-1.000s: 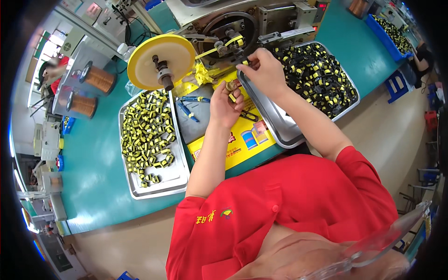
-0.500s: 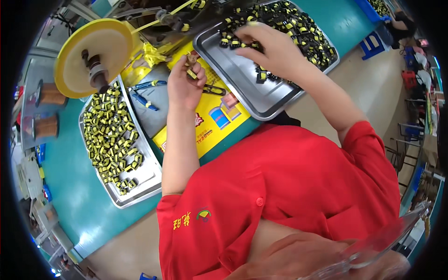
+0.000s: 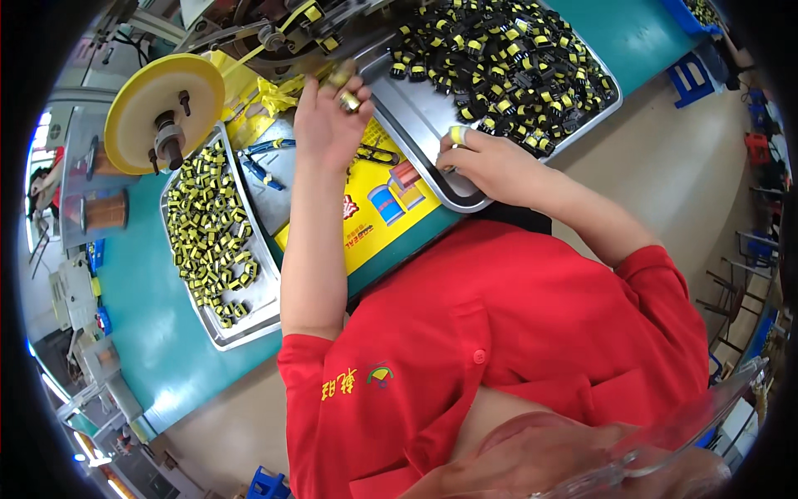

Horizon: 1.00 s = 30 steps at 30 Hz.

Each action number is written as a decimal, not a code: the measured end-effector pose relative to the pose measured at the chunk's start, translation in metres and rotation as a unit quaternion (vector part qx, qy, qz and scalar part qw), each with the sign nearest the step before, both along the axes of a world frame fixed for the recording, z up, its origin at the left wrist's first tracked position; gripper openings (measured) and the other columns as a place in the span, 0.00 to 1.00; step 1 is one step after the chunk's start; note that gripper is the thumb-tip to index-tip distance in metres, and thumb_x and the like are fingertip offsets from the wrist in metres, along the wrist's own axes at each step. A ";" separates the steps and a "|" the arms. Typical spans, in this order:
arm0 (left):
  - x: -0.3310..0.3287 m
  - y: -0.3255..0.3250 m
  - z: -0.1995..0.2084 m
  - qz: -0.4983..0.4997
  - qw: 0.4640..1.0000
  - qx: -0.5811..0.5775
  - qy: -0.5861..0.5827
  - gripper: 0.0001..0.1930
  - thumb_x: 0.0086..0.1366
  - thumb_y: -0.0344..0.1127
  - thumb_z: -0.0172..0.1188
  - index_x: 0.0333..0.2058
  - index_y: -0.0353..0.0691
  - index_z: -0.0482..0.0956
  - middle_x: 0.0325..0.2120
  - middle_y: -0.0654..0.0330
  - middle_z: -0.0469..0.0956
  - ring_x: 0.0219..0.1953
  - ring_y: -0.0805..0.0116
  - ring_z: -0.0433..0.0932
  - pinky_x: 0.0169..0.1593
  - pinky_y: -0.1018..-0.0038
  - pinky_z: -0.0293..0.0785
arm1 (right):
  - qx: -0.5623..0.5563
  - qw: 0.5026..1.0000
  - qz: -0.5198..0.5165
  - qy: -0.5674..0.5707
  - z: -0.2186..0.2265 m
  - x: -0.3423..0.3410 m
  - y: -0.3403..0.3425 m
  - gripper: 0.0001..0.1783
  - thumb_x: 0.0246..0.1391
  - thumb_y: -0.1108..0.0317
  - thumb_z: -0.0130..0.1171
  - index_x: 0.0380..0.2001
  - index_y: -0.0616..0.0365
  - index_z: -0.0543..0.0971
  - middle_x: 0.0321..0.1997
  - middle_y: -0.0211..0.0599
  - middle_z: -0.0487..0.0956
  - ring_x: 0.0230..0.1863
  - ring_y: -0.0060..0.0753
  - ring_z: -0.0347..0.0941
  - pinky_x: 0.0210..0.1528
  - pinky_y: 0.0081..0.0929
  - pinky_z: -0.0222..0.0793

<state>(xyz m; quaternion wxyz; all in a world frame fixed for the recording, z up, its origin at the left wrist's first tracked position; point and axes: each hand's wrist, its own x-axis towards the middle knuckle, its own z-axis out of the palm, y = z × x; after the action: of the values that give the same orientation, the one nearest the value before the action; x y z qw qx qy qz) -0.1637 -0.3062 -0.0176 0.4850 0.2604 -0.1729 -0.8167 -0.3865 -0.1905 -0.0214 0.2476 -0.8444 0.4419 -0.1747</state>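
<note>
My left hand is raised beside the tape-fed machine, palm up and fingers curled. A small transformer with a yellow tape band sits in its fingers; the fingertips are blurred. My right hand is over the near edge of the right metal tray, its thumb and fingers drawn together. What they pinch, if anything, is hidden. A pale yellow band wraps one right finger. Many loose black-and-yellow transformers fill the far part of that tray.
Left of my arm, another metal tray holds many yellow-wrapped transformers. A large yellow tape roll stands on a spindle, its strip running to the machine. Blue-handled cutters and black-handled snips lie nearby.
My right hand has drawn back from the transformer pile to the tray's near edge, its fingers closing together. My left hand has tilted and opened slightly, the transformer still in its fingers.
</note>
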 end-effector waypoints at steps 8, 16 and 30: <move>-0.005 -0.033 -0.005 -0.100 0.972 -0.015 0.211 0.23 0.66 0.55 0.40 0.33 0.38 0.69 0.24 0.61 0.67 0.33 0.64 0.67 0.36 0.70 0.67 | -0.090 0.993 -0.039 0.066 0.003 0.017 -0.008 0.15 0.45 0.64 0.60 0.36 0.55 0.72 0.33 0.39 0.68 0.33 0.43 0.71 0.35 0.35 0.69; 0.004 0.026 -0.003 -0.016 0.997 0.052 0.056 0.14 0.64 0.47 0.46 0.30 0.44 0.70 0.24 0.61 0.66 0.28 0.64 0.66 0.30 0.72 0.64 | 0.006 0.998 0.008 0.054 0.016 0.015 -0.019 0.14 0.43 0.70 0.61 0.36 0.55 0.74 0.33 0.39 0.70 0.33 0.42 0.72 0.35 0.34 0.69; 0.007 0.022 -0.020 0.009 0.997 0.061 0.046 0.06 0.64 0.41 0.48 0.35 0.48 0.69 0.23 0.64 0.67 0.27 0.69 0.66 0.34 0.73 0.65 | -0.253 0.906 -0.253 -0.227 0.029 0.100 -0.134 0.19 0.37 0.63 0.69 0.26 0.61 0.71 0.27 0.36 0.72 0.24 0.30 0.73 0.28 0.24 0.71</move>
<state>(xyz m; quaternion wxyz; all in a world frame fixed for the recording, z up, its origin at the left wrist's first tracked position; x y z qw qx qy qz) -0.1566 -0.2846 -0.0375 0.4832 0.2532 -0.0982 -0.8323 -0.2863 -0.3245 0.0075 0.0664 -0.6763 0.5131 -0.5244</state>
